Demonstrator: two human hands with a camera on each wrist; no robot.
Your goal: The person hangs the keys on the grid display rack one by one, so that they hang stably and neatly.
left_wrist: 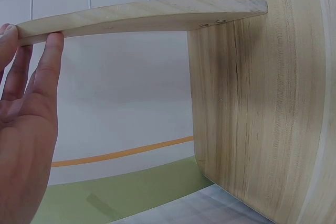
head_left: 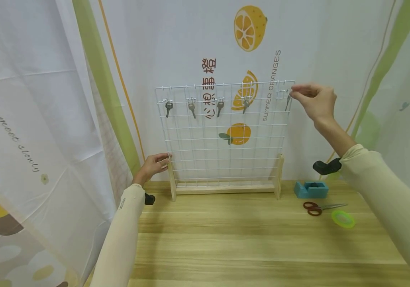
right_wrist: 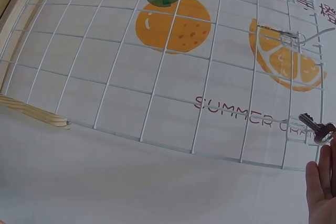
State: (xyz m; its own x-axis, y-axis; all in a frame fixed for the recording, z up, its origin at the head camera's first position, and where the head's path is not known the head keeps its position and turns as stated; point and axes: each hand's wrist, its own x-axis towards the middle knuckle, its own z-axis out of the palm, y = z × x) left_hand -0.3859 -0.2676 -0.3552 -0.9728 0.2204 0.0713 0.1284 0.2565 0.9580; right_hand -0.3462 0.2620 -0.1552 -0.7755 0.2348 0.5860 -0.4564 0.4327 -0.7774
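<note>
A white wire grid (head_left: 226,137) stands upright in a pale wooden stand. My right hand (head_left: 316,103) is at the grid's top right corner and pinches a metal key (head_left: 288,103) near a small white hook (head_left: 281,94). In the right wrist view that key (right_wrist: 313,127) shows at the fingertips, its blade pointing away from them. Low on the other side, my left hand (head_left: 153,163) holds the top of the stand's left upright (head_left: 172,181), thumb and fingers on opposite faces of the wood. Several more keys (head_left: 169,108) hang in a row from hooks along the upper grid.
To the right of the stand, a blue tape dispenser (head_left: 311,190), scissors (head_left: 324,207) with dark red handles and a yellow-green round item (head_left: 343,219) lie on the wooden table (head_left: 248,243). A printed curtain (head_left: 190,44) hangs close behind the grid.
</note>
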